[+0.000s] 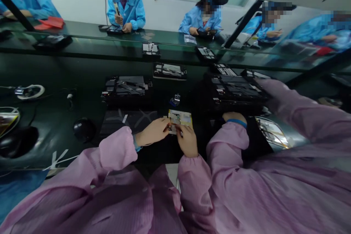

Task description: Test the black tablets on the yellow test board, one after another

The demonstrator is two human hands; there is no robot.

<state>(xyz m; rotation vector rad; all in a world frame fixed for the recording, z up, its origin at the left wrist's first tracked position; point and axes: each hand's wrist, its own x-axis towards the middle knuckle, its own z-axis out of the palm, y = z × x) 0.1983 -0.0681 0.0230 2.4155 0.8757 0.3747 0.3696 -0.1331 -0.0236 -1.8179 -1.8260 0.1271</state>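
Note:
My left hand (153, 131) and my right hand (188, 139) meet over a small circuit board (180, 118) with yellow and white patches, lying on the dark bench. Both hands pinch at its near edge, fingers closed on it. Both my sleeves are pink. A small blue-and-silver part (176, 99) lies just beyond the board. A dark mat with pale X marks (127, 120) sits left of the board.
A co-worker in pink at my right rests a hand (233, 117) by a black tray (236, 89). Another black tray (126, 88) stands ahead on the left. A black dome (83, 128) lies left. People in blue work across the green belt (90, 31).

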